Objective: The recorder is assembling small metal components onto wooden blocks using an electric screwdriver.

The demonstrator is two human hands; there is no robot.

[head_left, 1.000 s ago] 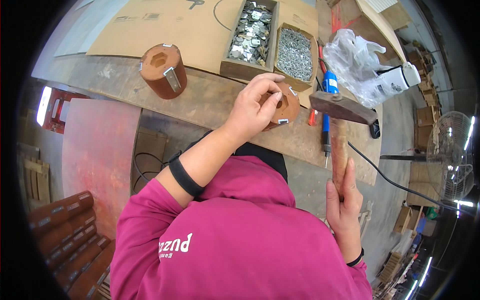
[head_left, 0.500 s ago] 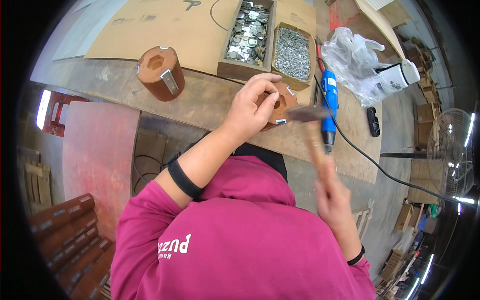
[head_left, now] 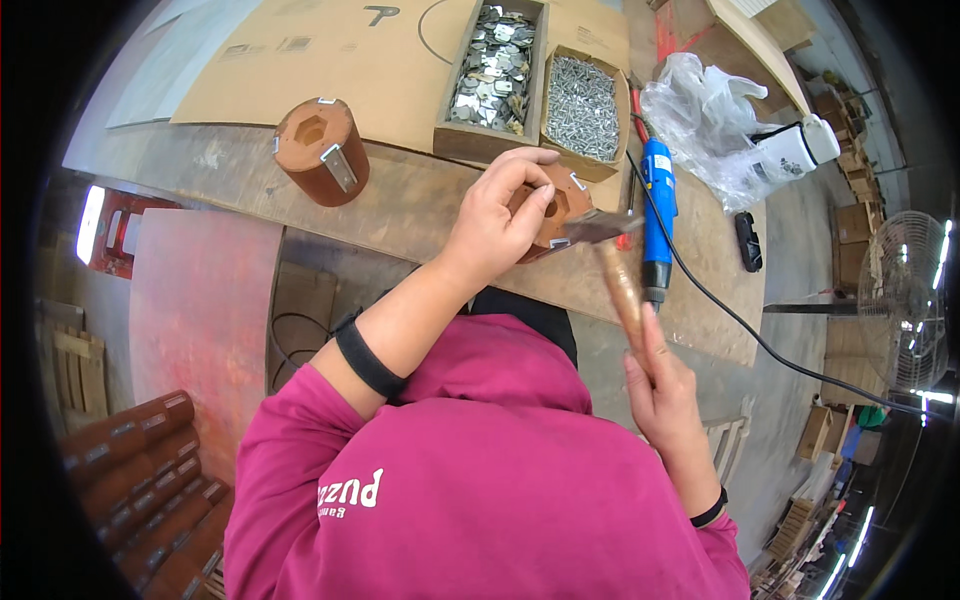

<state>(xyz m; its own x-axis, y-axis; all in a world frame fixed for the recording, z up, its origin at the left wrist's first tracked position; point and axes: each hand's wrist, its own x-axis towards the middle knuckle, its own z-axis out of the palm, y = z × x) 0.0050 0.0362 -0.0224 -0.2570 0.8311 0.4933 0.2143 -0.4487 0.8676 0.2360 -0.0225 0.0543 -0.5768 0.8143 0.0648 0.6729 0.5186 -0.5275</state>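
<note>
My left hand (head_left: 500,212) is closed over the left part of a reddish-brown wooden block (head_left: 571,197) near the table's front edge. The block has a hole in its top and pale metal clips at its rim; my fingers hide part of it. Wrapped round the wooden handle of a hammer (head_left: 623,298) is my right hand (head_left: 664,395). The hammer's head is at the block's right edge, slightly blurred; whether it touches cannot be told. A second such block (head_left: 345,183) stands upright to the left, showing a hexagonal recess and metal plates on its side.
Behind the blocks are a wooden box (head_left: 452,138) of flat metal plates and a carton (head_left: 621,108) of screws or nails. A blue power screwdriver (head_left: 658,215) with a black cable lies to the right, near a plastic bag (head_left: 690,110) and white bottle (head_left: 785,158). More brown blocks (head_left: 130,445) are stacked lower left.
The hammer has moved left and slightly down, from above the screwdriver to the block's right edge. My right hand moved slightly with it; my left hand stays on the block.
</note>
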